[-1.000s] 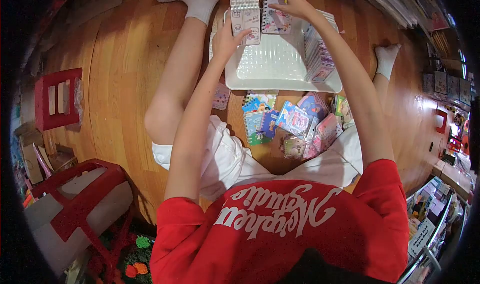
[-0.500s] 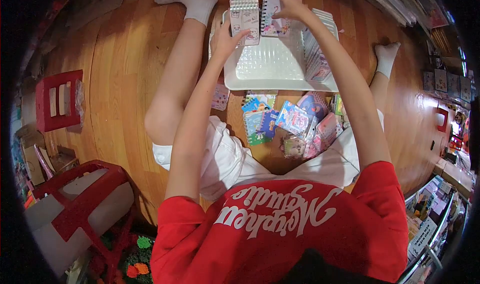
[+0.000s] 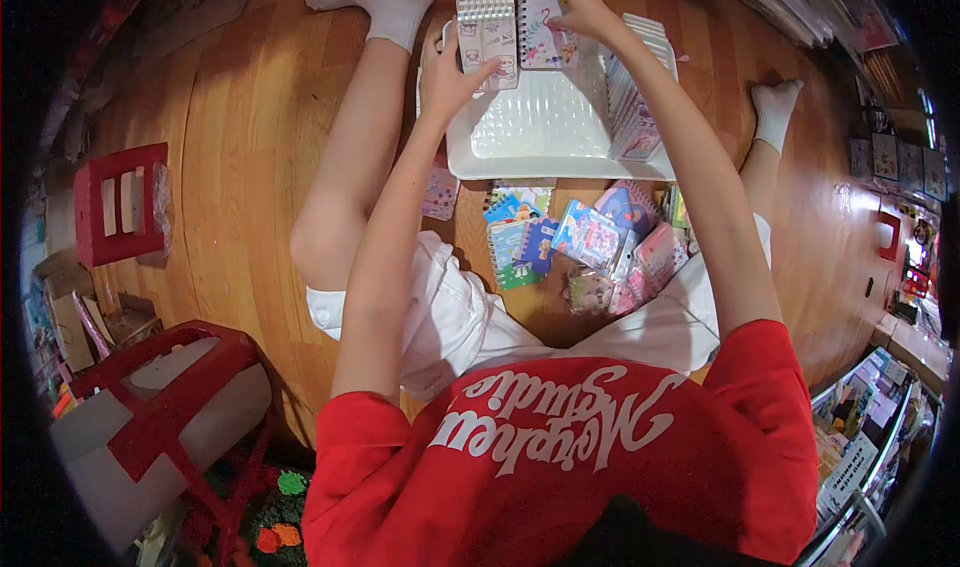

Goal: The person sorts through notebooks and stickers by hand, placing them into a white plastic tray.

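My left hand is curled round the left side of a stack of small spiral notebooks, its thumb across the front cover. The stack is at the far left part of a white plastic tray. Just right of it is a spiral notebook with a flamingo cover. My right hand grips this notebook at its right edge, thumb on the cover and fingers toward the top corner. A row of upright notebooks fills the tray's right side.
Between my legs on the wooden floor lie blue spiral notebooks and packets of pink notebooks. Red plastic stools are at the left. Shelves of goods line the right side.
The flamingo notebook and my right hand have shifted slightly left and away from me, and more of the cover shows. My left hand stays on the stack.
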{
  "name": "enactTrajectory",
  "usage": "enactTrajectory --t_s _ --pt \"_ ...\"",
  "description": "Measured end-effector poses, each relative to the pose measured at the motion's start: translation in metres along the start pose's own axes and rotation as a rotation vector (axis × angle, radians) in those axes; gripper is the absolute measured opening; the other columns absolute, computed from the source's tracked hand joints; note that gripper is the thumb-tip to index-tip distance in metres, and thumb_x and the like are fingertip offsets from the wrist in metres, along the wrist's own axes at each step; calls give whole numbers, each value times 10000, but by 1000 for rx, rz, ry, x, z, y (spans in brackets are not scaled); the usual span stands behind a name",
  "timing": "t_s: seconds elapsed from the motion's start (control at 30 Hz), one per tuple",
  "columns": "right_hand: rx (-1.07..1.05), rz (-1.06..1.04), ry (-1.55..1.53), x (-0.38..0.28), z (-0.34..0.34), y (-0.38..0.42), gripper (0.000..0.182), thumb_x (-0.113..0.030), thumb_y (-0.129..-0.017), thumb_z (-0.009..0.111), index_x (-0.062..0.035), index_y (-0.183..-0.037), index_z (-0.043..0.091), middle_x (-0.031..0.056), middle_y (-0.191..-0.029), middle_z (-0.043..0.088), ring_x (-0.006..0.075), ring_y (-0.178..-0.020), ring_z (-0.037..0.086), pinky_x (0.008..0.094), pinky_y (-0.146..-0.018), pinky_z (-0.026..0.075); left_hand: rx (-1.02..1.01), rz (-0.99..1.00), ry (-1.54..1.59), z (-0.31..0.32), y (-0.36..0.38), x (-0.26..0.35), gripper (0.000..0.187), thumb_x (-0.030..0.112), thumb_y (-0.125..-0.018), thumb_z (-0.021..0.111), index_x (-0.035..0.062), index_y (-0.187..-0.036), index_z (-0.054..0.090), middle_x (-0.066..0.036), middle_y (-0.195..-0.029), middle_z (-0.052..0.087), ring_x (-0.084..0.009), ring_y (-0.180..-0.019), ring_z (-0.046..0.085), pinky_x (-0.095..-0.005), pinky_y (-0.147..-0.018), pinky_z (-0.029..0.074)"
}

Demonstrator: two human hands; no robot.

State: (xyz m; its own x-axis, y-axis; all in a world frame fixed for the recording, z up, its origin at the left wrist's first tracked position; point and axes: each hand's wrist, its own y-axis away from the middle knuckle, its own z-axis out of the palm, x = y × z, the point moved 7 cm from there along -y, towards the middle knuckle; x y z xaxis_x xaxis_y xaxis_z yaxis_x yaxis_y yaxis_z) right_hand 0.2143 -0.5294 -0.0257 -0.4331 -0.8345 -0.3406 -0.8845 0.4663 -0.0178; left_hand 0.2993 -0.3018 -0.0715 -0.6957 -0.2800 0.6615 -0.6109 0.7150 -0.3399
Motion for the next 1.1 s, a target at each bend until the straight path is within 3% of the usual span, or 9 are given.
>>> enactTrajectory --t_s 0.13,0.23,0.33,0.47,0.67,0.77,0.87,1.07,1.1 --pt "235 53 5 -28 -28 33 763 -171 -722 763 -124 -1390 397 212 -1437 335 427 -1316 326 510 -1063 355 47 8 15 -11 2 12 908 451 -668 808 59 -1396 434 -255 -1343 396 -436 -1188 453 -480 -991 410" --pt "473 -53 -346 -51 -30 56 395 -91 -840 600 17 -1219 578 219 -1096 653 324 -1021 632 350 -904 483 92 70 15 -14 0 19 898 429 -662 819 59 -1388 442 -254 -1354 386 -445 -1211 418 -494 -1008 391" --pt "376 67 -647 -63 12 70 412 -73 -831 509 66 -1213 574 259 -945 677 335 -896 663 377 -847 484 96 107 6 -10 -2 15 894 408 -657 829 66 -1387 443 -259 -1353 383 -444 -1238 388 -496 -1023 375" --pt "392 96 -905 -68 45 73 482 -79 -858 484 37 -1326 501 250 -1166 633 269 -1064 633 322 -925 459 76 67 77 -10 1 13 813 416 -680 827 68 -1338 499 -243 -1371 379 -413 -1291 335 -493 -1068 309" --pt "306 157 -1218 -72 49 76 480 -38 -883 457 50 -1355 449 232 -1287 572 256 -1159 579 297 -981 420 42 29 94 -3 0 2 715 437 -685 826 67 -1247 585 -229 -1379 377 -386 -1317 284 -503 -1088 266" --pt "230 178 -1243 -69 58 74 503 -35 -900 437 -37 -1402 415 73 -1322 545 161 -1078 552 261 -905 455 40 33 55 -3 1 2 719 445 -691 819 64 -1252 581 -229 -1362 397 -384 -1309 287 -506 -1083 268" --pt "260 104 -1309 -72 57 74 505 -40 -894 469 27 -1390 400 219 -1370 499 249 -1239 512 301 -1011 396 57 57 42 -7 1 8 735 451 -699 811 59 -1270 566 -229 -1336 429 -382 -1302 293 -503 -1079 273" --pt "299 59 -1110 -70 60 72 513 -51 -887 501 24 -1387 412 197 -1332 528 263 -1223 516 327 -1022 394 41 7 80 -6 2 7 755 456 -711 801 51 -1293 543 -234 -1319 460 -381 -1301 310 -485 -1076 292" --pt "286 68 -1062 -70 57 75 505 -53 -894 501 15 -1387 419 173 -1314 540 226 -1175 538 310 -976 422 46 7 86 -6 2 7 756 455 -712 801 48 -1294 541 -236 -1321 460 -379 -1302 318 -477 -1075 301"
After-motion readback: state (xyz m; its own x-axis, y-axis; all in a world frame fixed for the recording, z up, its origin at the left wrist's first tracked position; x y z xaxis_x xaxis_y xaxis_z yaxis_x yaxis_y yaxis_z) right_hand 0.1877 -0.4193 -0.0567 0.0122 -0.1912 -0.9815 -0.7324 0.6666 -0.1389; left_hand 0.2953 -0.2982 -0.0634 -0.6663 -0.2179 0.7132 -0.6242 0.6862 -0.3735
